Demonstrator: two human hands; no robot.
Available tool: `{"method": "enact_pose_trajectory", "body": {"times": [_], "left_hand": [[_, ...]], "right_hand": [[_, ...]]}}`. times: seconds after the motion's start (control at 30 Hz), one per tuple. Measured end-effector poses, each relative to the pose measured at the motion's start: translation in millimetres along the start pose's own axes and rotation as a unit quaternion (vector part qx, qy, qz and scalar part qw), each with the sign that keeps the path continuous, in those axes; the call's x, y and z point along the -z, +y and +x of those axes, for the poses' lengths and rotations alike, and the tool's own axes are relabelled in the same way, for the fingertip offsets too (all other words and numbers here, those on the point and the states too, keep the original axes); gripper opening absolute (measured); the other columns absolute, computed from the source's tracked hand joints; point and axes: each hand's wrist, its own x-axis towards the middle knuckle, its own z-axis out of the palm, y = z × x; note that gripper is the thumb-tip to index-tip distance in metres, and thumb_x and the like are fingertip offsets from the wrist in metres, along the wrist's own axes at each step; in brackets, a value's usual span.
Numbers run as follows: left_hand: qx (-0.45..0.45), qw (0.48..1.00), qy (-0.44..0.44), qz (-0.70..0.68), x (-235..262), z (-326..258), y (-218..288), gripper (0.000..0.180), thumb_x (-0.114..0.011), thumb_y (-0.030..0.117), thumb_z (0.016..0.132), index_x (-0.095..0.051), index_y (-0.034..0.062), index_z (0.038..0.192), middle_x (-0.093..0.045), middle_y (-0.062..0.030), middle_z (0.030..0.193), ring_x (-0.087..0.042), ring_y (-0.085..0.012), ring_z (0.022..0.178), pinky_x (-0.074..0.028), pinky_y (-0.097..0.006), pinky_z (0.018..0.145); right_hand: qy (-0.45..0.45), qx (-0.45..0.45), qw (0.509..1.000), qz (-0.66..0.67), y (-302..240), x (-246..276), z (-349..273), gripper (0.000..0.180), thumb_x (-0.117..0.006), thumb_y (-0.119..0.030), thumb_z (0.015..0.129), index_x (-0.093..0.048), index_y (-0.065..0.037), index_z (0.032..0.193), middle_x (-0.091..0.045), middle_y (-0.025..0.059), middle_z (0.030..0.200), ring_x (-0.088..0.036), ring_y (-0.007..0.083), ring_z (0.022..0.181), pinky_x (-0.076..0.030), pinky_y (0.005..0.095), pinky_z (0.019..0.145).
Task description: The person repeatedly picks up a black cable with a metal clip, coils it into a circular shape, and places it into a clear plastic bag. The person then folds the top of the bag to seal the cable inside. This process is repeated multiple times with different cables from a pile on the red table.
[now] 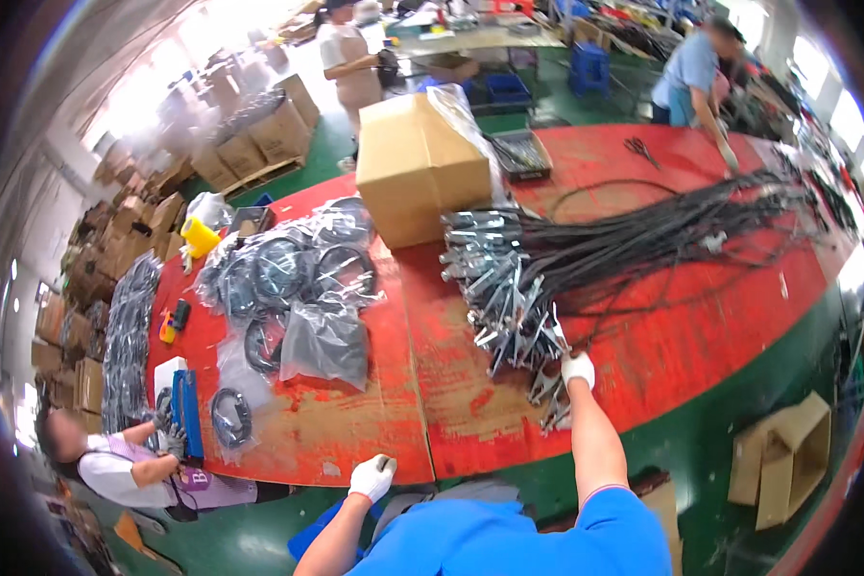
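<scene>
My right hand [578, 369], in a white glove, reaches forward to the near end of a pile of silver metal spring clamps [494, 278]. Its fingers are closed on one metal clamp at the pile's edge; the grip itself is partly hidden. Black cables [662, 230] run from the clamps toward the far right of the red table [394, 422]. My left hand [372, 477], also gloved in white, is held at the table's near edge with its fingers curled in and nothing visible in them.
Bagged coiled cables [283, 269] lie left of a cardboard box [418, 168]. Scissors [640, 150] rest at the back. One person [130, 461] handles things by a blue tool [188, 413] at left; another [691, 82] works at the far right. An open carton [782, 461] sits on the floor.
</scene>
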Motion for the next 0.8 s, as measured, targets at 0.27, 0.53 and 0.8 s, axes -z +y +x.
{"method": "enact_pose_trajectory", "body": {"times": [0.27, 0.53, 0.8], "left_hand": [[0.042, 0.999, 0.006, -0.024, -30, -21, 4, 0.039, -0.056, 0.045, 0.099, -0.074, 0.0107, 0.106, -0.075, -0.0198, 0.102, -0.071, -0.0393, 0.101, -0.055, -0.048, 0.088], [-0.053, 0.998, -0.039, 0.024, -33, 11, 47, 0.038, -0.056, 0.045, 0.100, -0.073, 0.0122, 0.108, -0.074, -0.0204, 0.102, -0.071, -0.0409, 0.099, -0.055, -0.049, 0.085], [-0.142, 0.986, -0.091, 0.015, -18, 38, 139, 0.040, -0.058, 0.043, 0.100, -0.073, 0.0096, 0.114, -0.074, -0.0210, 0.107, -0.070, -0.0407, 0.104, -0.056, -0.048, 0.089]], "right_hand": [[-0.048, 0.093, 0.993, -0.057, 8, -6, -3, 0.040, -0.059, -0.025, 0.091, -0.062, -0.008, 0.127, -0.072, 0.0289, 0.115, -0.069, 0.0457, 0.109, -0.054, 0.0524, 0.096], [-0.037, 0.106, 0.990, -0.090, 1, 24, -11, 0.041, -0.060, -0.032, 0.091, -0.066, -0.008, 0.123, -0.073, 0.0260, 0.115, -0.070, 0.0434, 0.108, -0.054, 0.0516, 0.096], [-0.161, 0.211, 0.963, 0.048, 52, 37, 21, 0.048, -0.059, -0.022, 0.090, -0.065, -0.003, 0.133, -0.074, 0.0230, 0.119, -0.070, 0.0354, 0.115, -0.054, 0.0445, 0.098]]}}
